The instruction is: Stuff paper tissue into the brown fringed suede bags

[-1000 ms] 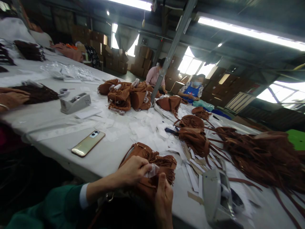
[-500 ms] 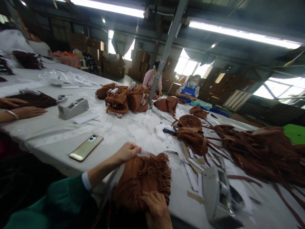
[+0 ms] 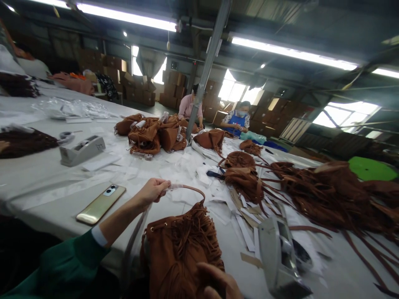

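Note:
A brown fringed drawstring bag (image 3: 174, 249) is at the near table edge, its eyelets and fringe facing up. My left hand (image 3: 152, 192) is closed in a pinch on the bag's strap (image 3: 195, 189), holding it raised above the bag where clear plastic wraps it. Low on the bag's right side is my right hand (image 3: 222, 284), fingers apart and gripping nothing; its lower part is cut off by the frame edge. Whether its fingertips touch the leather I cannot tell.
A phone (image 3: 101, 203) lies left of my arm. Tape dispensers (image 3: 82, 150) stand left and near right (image 3: 280, 257). More brown bags (image 3: 246, 178) and paper strips cover the right side. A metal post (image 3: 205, 70) rises beyond; two people work at the far side.
My left hand has lifted the strap up and left, away from the bag. My right hand has shifted down and right, its fingers spreading. The bag's eyelets now show.

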The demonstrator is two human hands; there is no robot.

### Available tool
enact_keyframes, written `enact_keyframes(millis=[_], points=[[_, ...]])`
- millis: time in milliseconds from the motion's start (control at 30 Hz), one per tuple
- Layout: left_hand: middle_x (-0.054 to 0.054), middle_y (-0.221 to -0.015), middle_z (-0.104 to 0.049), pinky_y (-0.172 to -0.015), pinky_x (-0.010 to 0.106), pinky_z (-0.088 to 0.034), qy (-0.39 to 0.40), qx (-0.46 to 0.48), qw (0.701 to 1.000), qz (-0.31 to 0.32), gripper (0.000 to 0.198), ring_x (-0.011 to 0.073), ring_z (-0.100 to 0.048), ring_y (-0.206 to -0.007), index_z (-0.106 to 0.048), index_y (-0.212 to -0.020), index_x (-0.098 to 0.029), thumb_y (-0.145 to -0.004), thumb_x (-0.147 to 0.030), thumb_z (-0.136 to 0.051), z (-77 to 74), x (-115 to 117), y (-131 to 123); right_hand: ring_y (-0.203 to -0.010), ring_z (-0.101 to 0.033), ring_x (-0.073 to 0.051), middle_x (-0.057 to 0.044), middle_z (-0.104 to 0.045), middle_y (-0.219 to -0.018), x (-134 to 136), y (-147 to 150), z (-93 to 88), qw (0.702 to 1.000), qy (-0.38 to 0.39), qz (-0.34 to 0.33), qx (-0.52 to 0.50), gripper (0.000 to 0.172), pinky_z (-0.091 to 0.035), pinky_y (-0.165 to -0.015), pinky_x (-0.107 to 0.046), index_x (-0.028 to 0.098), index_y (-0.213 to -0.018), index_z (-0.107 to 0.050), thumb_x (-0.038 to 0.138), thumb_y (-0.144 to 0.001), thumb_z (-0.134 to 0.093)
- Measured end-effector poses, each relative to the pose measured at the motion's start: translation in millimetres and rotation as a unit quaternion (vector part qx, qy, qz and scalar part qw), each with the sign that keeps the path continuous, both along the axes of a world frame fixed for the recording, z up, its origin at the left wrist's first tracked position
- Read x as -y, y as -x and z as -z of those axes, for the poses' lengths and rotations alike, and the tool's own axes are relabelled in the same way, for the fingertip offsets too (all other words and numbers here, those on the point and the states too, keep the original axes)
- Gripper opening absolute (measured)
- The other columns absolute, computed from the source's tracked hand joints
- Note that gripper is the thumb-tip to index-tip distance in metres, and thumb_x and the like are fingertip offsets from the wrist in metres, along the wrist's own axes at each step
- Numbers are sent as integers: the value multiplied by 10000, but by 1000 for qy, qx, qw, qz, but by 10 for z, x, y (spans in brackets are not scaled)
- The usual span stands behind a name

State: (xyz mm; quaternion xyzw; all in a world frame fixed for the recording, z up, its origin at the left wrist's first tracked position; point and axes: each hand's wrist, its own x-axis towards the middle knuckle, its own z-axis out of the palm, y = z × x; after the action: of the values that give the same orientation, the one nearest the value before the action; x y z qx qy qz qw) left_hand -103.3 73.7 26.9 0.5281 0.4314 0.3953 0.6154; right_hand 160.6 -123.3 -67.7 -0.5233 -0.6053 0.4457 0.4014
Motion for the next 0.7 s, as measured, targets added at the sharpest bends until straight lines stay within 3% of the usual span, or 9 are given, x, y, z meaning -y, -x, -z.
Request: enact_keyframes(millis=[67, 167, 300, 400, 467, 533, 633, 700], points=[[-88, -439, -333, -391, 199, -79, -12, -10, 999, 33, 491, 32, -188, -365, -525, -680, -142, -682, -618, -643, -9, 91, -31, -901, -645, -265, -123, -711, -941, -122, 41, -43, 987, 69, 72, -124, 523, -514, -785, -341, 177, -1060, -702, 617, -784, -650], [-76, -449, -344, -396, 202, -117, -35, -39, 993, 106, 508, 47, -227, -393, -472, -623, -161, -720, -646, -588, -4, 304, -81, -782, -629, -180, -93, -701, -885, -413, 206, -174, 925, 142, 154, -316, 570, -504, -658, -237, 162, -1015, -701, 648, -718, -714], [-62, -478, -349, -423, 210, -168, -74, -61, 978, 184, 498, 65, -267, -446, -476, -604, -154, -806, -607, -517, 33, 602, -76, -654, -568, -90, -32, -668, -948, -774, 499, -406, 843, 172, 101, -499, 499, -495, -567, -172, 192, -1048, -672, 500, -685, -819], [-45, -494, -396, -433, 217, -195, -98, -90, 968, 212, 464, 75, -308, -458, -504, -615, -146, -858, -540, -472, 63, 708, 11, -576, -537, -53, 19, -652, -870, -930, 629, -498, 809, 167, 98, -555, 392, -475, -498, -130, 217, -970, -672, 361, -663, -866], [-39, -499, -407, -434, 218, -201, -112, -128, 964, 205, 436, 80, -327, -461, -506, -602, -145, -869, -487, -464, 85, 705, 64, -530, -523, -37, 48, -637, -787, -989, 690, -514, 813, 157, 139, -543, 363, -464, -471, -110, 214, -899, -668, 315, -630, -890], [-40, -496, -390, -437, 215, -209, -129, -169, 962, 169, 410, 82, -332, -467, -489, -574, -148, -867, -434, -460, 109, 657, 64, -512, -514, -30, 57, -632, -743, -1023, 775, -514, 835, 131, 164, -508, 379, -453, -459, -100, 197, -883, -667, 311, -608, -902], [-38, -502, -385, -452, 211, -231, -165, -191, 959, 127, 389, 86, -346, -483, -470, -553, -150, -863, -384, -441, 146, 552, -72, -566, -560, -64, 18, -660, -757, -1030, 950, -509, 868, 101, 149, -463, 374, -472, -490, -130, 154, -869, -680, 346, -625, -888], [-33, -516, -406, -464, 211, -242, -189, -172, 959, 121, 393, 88, -361, -496, -462, -554, -152, -874, -377, -417, 171, 492, -208, -667, -617, -119, -17, -682, -818, -1020, 1024, -494, 874, 90, 130, -459, 336, -507, -546, -177, 145, -862, -687, 361, -669, -857]])
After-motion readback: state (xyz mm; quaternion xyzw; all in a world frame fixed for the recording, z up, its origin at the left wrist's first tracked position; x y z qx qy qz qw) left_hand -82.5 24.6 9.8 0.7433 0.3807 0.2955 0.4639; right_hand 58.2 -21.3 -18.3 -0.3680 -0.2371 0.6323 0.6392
